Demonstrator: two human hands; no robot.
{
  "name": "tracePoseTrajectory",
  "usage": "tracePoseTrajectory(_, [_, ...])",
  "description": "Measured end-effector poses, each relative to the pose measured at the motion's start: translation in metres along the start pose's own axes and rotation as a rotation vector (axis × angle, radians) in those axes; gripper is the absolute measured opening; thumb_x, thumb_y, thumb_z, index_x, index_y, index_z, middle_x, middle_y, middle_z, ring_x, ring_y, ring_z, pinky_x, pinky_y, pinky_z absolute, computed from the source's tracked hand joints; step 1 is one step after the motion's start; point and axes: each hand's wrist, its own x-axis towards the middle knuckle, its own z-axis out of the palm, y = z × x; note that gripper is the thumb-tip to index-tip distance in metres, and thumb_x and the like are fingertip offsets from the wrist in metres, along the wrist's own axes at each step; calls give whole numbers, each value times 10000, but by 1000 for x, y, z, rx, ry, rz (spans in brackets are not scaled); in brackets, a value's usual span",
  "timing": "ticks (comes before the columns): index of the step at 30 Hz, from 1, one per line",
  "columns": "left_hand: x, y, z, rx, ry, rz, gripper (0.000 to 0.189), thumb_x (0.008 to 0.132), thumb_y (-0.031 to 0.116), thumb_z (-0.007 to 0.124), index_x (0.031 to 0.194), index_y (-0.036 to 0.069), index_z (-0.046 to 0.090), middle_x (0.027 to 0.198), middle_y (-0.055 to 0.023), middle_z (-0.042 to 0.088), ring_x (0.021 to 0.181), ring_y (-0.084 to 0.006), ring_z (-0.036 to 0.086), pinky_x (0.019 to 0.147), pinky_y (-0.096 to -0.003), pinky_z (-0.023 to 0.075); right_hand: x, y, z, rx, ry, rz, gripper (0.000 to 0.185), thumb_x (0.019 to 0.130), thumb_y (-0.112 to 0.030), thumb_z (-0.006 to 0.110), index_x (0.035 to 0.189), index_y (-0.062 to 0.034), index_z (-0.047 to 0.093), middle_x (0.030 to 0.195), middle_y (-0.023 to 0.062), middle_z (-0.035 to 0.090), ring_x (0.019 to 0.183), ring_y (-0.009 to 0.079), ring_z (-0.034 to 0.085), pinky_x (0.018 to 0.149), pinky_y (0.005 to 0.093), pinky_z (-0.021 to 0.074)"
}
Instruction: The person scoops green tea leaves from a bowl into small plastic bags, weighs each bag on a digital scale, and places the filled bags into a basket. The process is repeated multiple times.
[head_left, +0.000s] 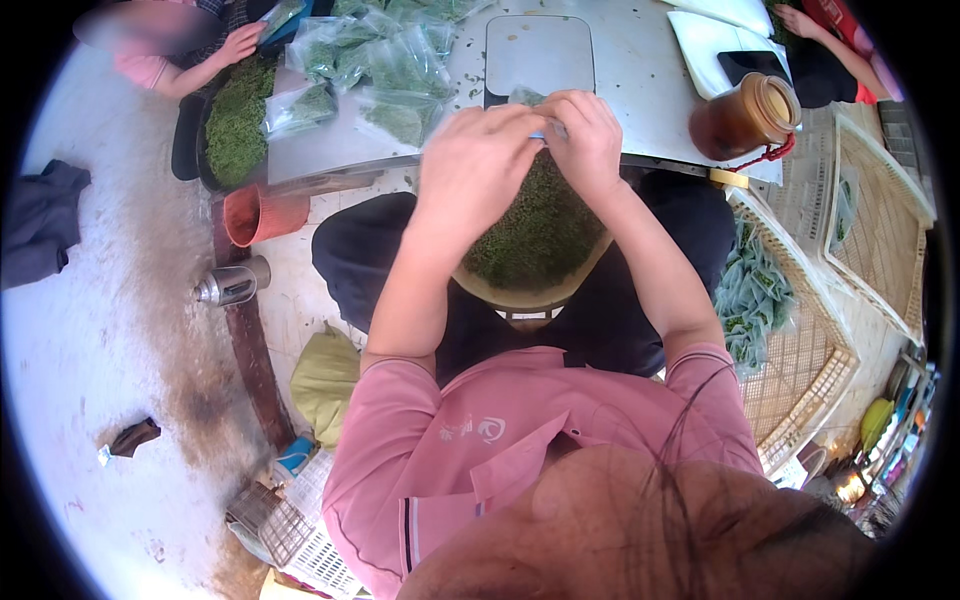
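My left hand (480, 161) and my right hand (585, 139) meet at the table's near edge, pinching the top of a small clear plastic bag (526, 96) between the fingers. A strip of blue shows between the fingertips, and the hands hide most of the bag. Just beyond them lies a flat square metal plate (538, 56), perhaps a scale's top. Below my hands, a round container (491, 295) heaped with small green leafy pieces (536, 225) sits between my knees.
Filled clear bags (405, 64) pile up on the metal table (637, 45) at left. A jar of brown liquid (742, 116) stands at right, near a dark phone (754, 67). Woven trays (806, 367) hold more bags. Two co-workers' hands (241, 43) (799, 21) appear at the far corners.
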Motion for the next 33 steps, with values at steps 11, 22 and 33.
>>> tracePoseTrajectory(11, [-17,-178,-31,-404,22,-682,296,958,183,750,1236,84,765,1257,-96,730,1109,-140,658,1040,-304,457,-3,2,-19,29,-36,-24,228,671,19,780,853,-113,739,833,1,678,801,241,642,762,380,494])
tracePoseTrajectory(22, [-12,-26,47,-1025,170,-420,601,994,50,680,1544,19,439,1456,-202,576,1349,-256,564,1135,-358,454,-97,9,-222,-538,135,94,225,755,-77,857,971,-79,792,947,84,768,791,247,735,688,338,586])
tracePoseTrajectory(33, [-118,-32,50,-1014,-71,-782,380,973,-2,690,1349,17,639,1319,-84,681,1195,-178,658,1033,-315,520,-535,147,-466,-1061,-33,1778,507,1077,-387,426,1381,-43,642,1326,229,671,1212,403,644,1028,457,523])
